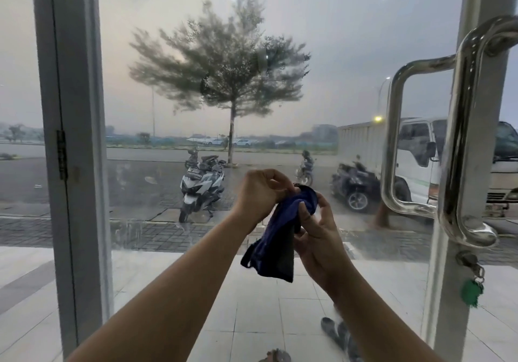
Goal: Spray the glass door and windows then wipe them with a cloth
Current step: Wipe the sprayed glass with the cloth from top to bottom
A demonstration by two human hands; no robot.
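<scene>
Gripping blue cloth (276, 238) with both hands, close before glass door (157, 182). Left hand (259, 190) curled, fingertips pinching cloth's top edge. Right hand (318, 240) just below and right of left, thumb pressed on cloth's upper fold, fingers curled behind. Cloth's loose end hangs between wrists. Glass left of left hand streaked, smeary. Steel door handle (459, 143) right of right hand, well apart; key with green tag (472, 291) below handle.
</scene>
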